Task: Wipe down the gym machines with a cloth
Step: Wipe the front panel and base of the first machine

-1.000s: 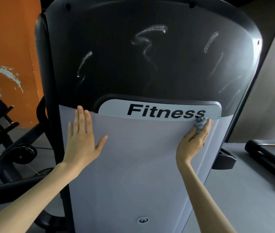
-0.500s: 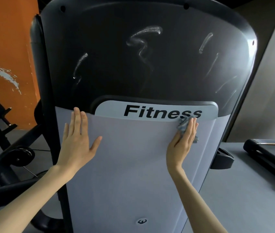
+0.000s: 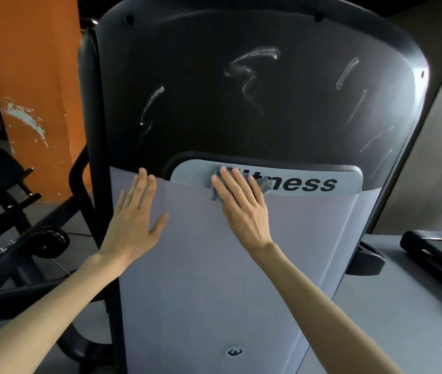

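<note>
Main risk as I see it: the cloth point(image 3: 265, 184) is only pinned under flat fingers, nobody's gripping it, so a fast swipe could let it bunch up or slip out and drop down the grey panel point(image 3: 214, 287). The white smears point(image 3: 252, 63) on the dark upper cover point(image 3: 295, 112) could get missed too. Right hand point(image 3: 241, 211) is spread flat, pressing the cloth on the Fitness label point(image 3: 311, 183) at the panel's top edge. Left hand point(image 3: 133, 222) is flat and open too, resting near the panel's top left corner, holding nothing
</note>
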`<state>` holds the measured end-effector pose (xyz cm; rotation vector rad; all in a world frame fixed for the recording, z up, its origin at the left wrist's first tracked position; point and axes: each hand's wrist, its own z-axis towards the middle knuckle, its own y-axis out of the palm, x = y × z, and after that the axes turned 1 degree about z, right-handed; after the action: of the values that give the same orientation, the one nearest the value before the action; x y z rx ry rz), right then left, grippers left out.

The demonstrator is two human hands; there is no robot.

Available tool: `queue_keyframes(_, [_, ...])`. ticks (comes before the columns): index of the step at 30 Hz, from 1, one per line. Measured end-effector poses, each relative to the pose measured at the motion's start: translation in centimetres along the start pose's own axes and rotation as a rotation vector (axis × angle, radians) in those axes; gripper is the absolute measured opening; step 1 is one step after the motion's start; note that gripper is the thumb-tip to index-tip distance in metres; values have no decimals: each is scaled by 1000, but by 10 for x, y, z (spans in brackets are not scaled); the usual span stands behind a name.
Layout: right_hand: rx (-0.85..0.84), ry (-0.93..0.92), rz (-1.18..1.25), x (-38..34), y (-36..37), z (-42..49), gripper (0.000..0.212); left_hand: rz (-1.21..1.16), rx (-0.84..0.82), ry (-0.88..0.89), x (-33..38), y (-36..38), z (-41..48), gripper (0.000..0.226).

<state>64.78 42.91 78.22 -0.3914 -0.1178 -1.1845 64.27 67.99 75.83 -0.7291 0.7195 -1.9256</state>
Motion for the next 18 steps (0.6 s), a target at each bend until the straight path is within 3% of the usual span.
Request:
queue_keyframes(3, [-53, 66, 24, -25, 12, 1, 64, -30, -15, 2, -3, -3, 0, 79])
queue_keyframes(6, [-280, -273, 55, -47, 23, -27, 51, -76, -14, 33, -8, -9, 2, 76])
queue_keyframes(8, [-358, -382, 61, -55, 25, -25, 50, -127, -25, 37, -13, -11, 2, 74])
queue_keyframes(15, [-134, 118, -28, -53, 14, 45, 67, -252, -100, 20, -14, -16, 3, 67])
queue_keyframes(18, [-228, 3, -18, -66, 21, 31, 68, -231, -118, 37, -17, -19, 4, 68])
